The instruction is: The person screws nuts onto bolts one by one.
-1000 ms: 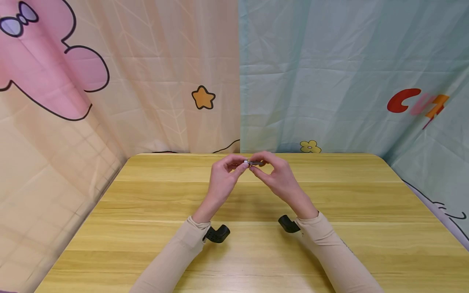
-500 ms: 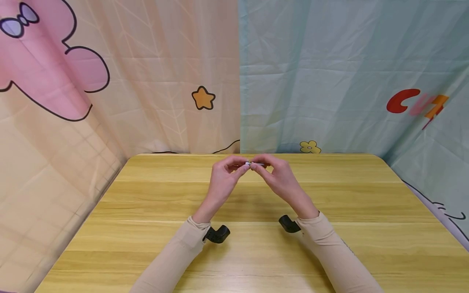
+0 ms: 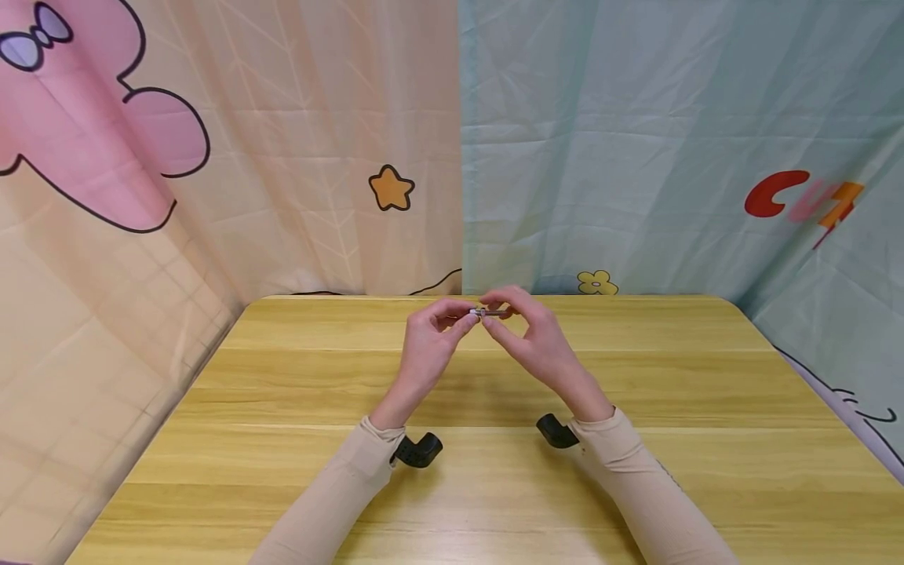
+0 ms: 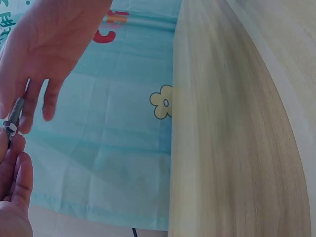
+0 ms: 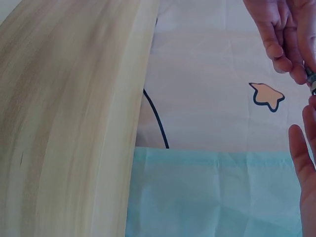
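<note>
A small metal bolt (image 3: 497, 313) lies roughly level between both hands, above the far half of the table. My left hand (image 3: 427, 345) pinches its left end between thumb and fingers. In the left wrist view the threaded shank (image 4: 18, 107) points up toward the right hand, and a nut (image 4: 10, 127) sits on it close to the left fingertips. My right hand (image 3: 545, 349) surrounds the free end, thumb and index finger spread to either side of the bolt. Only a bit of metal (image 5: 312, 79) shows at the edge of the right wrist view.
The wooden table (image 3: 466, 486) spreads beneath both forearms. Printed curtains (image 3: 636, 141) hang right behind its far edge and at the sides. Each wrist carries a black camera mount (image 3: 420, 450) on its inner side.
The right thumb and index finger were apart, came together on the bolt half a second ago, and are now spread again, showing more of the shank. The left hand stays nearly still.
</note>
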Demonstrator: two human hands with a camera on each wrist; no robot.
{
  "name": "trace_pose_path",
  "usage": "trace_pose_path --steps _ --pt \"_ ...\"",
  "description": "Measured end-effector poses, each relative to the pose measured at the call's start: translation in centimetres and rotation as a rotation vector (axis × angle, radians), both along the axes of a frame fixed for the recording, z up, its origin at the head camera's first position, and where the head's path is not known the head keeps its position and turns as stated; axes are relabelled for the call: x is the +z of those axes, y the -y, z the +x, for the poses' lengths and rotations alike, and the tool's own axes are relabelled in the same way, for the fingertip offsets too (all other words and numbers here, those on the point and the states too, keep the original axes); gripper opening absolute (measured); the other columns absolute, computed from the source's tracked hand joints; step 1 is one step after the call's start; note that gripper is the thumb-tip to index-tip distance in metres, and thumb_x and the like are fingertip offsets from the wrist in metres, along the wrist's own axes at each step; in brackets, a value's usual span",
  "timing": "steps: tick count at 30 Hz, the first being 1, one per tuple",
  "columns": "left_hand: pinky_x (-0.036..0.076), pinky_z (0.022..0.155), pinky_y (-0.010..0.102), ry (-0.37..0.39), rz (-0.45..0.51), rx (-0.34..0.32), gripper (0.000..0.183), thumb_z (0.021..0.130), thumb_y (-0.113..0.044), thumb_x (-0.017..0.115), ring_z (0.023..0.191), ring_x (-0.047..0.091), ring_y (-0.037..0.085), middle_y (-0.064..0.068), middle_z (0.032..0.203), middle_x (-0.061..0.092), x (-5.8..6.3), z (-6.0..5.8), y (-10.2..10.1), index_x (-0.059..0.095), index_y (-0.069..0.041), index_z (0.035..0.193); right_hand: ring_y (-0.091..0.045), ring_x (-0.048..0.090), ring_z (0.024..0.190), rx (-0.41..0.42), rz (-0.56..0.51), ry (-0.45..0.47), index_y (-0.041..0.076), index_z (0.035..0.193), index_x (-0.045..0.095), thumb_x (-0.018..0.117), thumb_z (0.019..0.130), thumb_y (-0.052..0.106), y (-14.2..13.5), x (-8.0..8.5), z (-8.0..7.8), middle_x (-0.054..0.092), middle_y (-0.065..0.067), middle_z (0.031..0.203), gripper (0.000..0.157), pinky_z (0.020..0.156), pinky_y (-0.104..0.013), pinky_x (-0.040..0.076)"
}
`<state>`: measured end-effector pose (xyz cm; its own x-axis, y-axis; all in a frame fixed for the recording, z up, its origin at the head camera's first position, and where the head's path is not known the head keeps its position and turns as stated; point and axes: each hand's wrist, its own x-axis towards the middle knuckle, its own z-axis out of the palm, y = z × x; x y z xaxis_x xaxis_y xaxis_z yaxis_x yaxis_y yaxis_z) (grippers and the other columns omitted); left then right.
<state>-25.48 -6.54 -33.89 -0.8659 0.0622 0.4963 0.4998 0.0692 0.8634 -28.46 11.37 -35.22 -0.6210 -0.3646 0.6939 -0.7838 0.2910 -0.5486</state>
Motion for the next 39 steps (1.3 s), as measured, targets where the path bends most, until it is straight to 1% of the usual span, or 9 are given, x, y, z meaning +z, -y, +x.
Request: trace_pose_path --steps 2,5,12,18,25,27,31,34,39 --pt "0.052 0.077 0.029 -0.009 0.005 -0.001 0.014 0.09 0.001 0.069 0.085 0.065 0.027 0.02 0.099 0.069 0.6 0.5 0.0 0.07 0.009 0.101 -0.021 0.058 0.1 0.033 -0.003 -0.047 0.008 0.115 0.066 0.072 0.089 0.003 0.0 0.1 0.0 0.064 -0.005 0.11 0.026 0.085 -0.042 0.049" --pt "0.052 0.076 0.031 -0.018 0.013 -0.002 0.013 0.089 0.002 0.069 0.084 0.065 0.027 0.019 0.098 0.07 0.7 0.6 0.0 0.07 0.009 0.1 -0.023 0.058 0.098 0.049 0.001 -0.081 0.007 0.111 0.067 0.073 0.087 0.0 0.1 0.1 -0.1 0.065 -0.006 0.107 0.026 0.084 -0.043 0.049" --pt "0.052 0.076 0.031 -0.011 0.012 -0.004 0.012 0.09 0.001 0.069 0.084 0.065 0.023 0.018 0.098 0.07 0.5 0.6 -0.1 0.071 0.007 0.101 -0.018 0.061 0.096 0.032 0.028 -0.074 0.008 0.109 0.067 0.074 0.086 0.0 0.1 0.0 -0.1 0.066 -0.002 0.105 0.026 0.086 -0.035 0.05" --pt "0.052 0.078 0.034 -0.009 0.012 -0.012 0.012 0.09 0.001 0.068 0.086 0.066 0.027 0.019 0.098 0.069 0.5 0.6 -0.1 0.07 0.008 0.101 -0.015 0.064 0.094 0.002 0.039 -0.09 0.008 0.108 0.068 0.074 0.085 -0.002 0.1 -0.2 -0.1 0.068 -0.001 0.103 0.026 0.084 -0.034 0.052" --pt "0.051 0.076 0.026 0.006 0.003 -0.011 0.013 0.091 0.001 0.068 0.087 0.065 0.032 0.019 0.098 0.069 0.6 0.7 0.0 0.07 0.009 0.101 -0.012 0.064 0.09 -0.036 0.033 -0.065 0.007 0.108 0.07 0.075 0.086 0.003 0.1 -0.2 0.0 0.07 0.001 0.1 0.023 0.077 -0.035 0.054" --pt "0.051 0.076 0.028 0.003 -0.003 -0.009 0.012 0.091 0.001 0.068 0.086 0.065 0.031 0.019 0.097 0.069 0.6 0.7 0.0 0.07 0.009 0.1 -0.012 0.064 0.089 -0.045 0.042 -0.052 0.008 0.109 0.07 0.074 0.088 0.007 0.1 -0.2 0.0 0.07 0.002 0.1 0.021 0.075 -0.035 0.054" --pt "0.052 0.079 0.037 -0.004 -0.013 -0.018 0.013 0.09 0.001 0.069 0.087 0.065 0.027 0.018 0.098 0.069 0.6 0.7 0.0 0.07 0.008 0.101 -0.01 0.063 0.087 -0.059 0.061 -0.012 0.01 0.106 0.072 0.07 0.092 0.012 -0.1 -0.2 0.1 0.07 0.003 0.098 0.015 0.072 -0.034 0.053" --pt "0.053 0.082 0.042 -0.002 -0.016 -0.028 0.013 0.09 0.002 0.069 0.088 0.065 0.026 0.017 0.099 0.069 0.3 0.4 -0.1 0.07 0.008 0.101 -0.009 0.062 0.083 -0.066 0.069 0.016 0.012 0.103 0.072 0.067 0.095 0.017 -0.2 -0.2 0.1 0.07 0.005 0.095 0.011 0.071 -0.033 0.052" --pt "0.053 0.08 0.034 -0.012 -0.001 -0.024 0.013 0.09 -0.004 0.071 0.088 0.065 0.023 0.012 0.098 0.069 -1.4 -1.0 0.0 0.072 0.003 0.101 -0.009 0.062 0.083 -0.073 0.063 0.036 0.011 0.105 0.073 0.064 0.098 0.022 -0.1 -0.3 0.0 0.071 0.006 0.096 0.015 0.074 -0.033 0.051"
